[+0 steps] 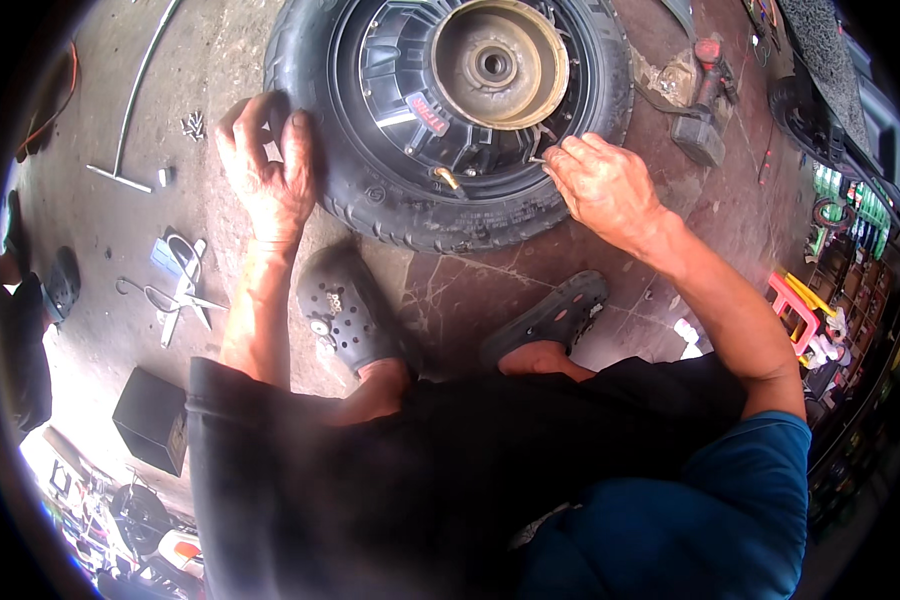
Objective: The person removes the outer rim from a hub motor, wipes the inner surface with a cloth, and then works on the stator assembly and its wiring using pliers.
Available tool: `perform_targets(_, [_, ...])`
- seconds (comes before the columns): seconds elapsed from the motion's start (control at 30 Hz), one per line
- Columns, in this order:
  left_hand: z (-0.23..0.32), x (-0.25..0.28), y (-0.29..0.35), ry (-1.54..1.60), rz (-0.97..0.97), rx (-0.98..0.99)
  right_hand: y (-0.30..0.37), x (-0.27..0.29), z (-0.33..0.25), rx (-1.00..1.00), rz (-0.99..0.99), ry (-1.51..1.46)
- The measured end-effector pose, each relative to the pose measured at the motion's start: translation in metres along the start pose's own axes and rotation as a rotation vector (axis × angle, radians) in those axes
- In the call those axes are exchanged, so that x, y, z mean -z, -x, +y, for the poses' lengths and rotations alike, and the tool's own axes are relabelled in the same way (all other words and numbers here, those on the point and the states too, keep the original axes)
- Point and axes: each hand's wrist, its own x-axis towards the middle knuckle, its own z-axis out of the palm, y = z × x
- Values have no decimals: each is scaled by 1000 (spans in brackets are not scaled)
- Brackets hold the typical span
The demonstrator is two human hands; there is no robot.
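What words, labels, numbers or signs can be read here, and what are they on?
I won't copy wording, only say where it stands.
Wheel hub: slanted red label with lettering.
Tire: raised dark sidewall markings, mostly too small to read.
Left clog: pale letter-like charm, too blurred to read.

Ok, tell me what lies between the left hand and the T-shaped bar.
Between the left hand and T-shaped bar, the head view shows a small heap of screws and a small pale block.

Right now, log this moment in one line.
left hand: open, left edge of wheel; right hand: pinching small thin piece over wheel; nearby: cordless tool right, T-handle bar left
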Motion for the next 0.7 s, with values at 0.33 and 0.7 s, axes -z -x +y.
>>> perform_targets(0.33, [0,1,0,-8,6,-9,-3,-4,4,23,-23,-10])
perform_targets(0.7, [0,-1,1,38,6,17,-28,13,5,489,-202,409])
